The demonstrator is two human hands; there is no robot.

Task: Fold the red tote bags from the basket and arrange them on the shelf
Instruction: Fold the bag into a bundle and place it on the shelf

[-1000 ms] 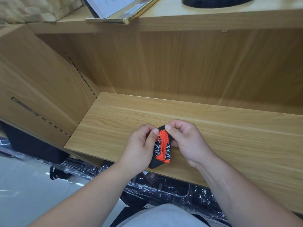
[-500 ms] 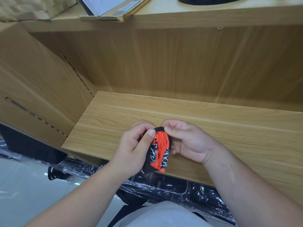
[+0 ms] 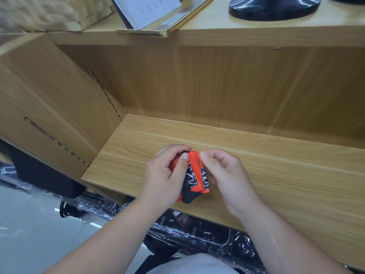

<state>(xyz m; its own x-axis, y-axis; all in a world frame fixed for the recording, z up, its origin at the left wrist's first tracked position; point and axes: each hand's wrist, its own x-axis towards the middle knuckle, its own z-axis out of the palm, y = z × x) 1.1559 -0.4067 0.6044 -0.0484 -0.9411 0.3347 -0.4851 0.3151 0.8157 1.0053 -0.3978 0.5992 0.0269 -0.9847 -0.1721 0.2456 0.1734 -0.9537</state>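
We hold one folded red-orange and black fabric tote bag (image 3: 194, 175), its white scrawled print unreadable, just over the front edge of the light wooden shelf board (image 3: 286, 175). Our left hand (image 3: 164, 175) has its grip wrapped round the bundle's left side, thumb on top. Our right hand (image 3: 225, 173) pinches the right side. At twelve o'clock stands one white card (image 3: 150, 8) (faint digits, too blurred to read).
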